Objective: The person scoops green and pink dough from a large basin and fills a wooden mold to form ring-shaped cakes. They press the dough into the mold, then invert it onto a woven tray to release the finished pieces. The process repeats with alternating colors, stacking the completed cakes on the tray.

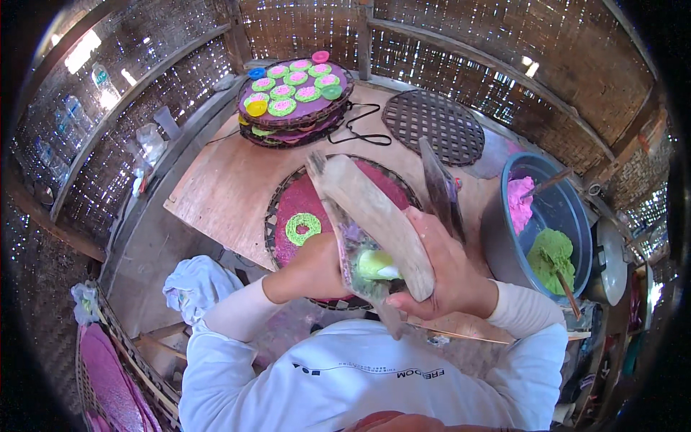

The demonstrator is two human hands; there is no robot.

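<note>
Right fingers clasp wooden press — green dough showing inside

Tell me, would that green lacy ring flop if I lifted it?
The green lacy ring would probably flop or break, since it looks thin and loosely laid. It's likely light, having an open middle. It probably wouldn't roll, because it lies flat.

The near tray sits on the desk, 1 ring on it, the hand press above it. Behind it, stacked trays left, lattice tray right; to its right, the basin, holding 2 dough lumps.
</note>
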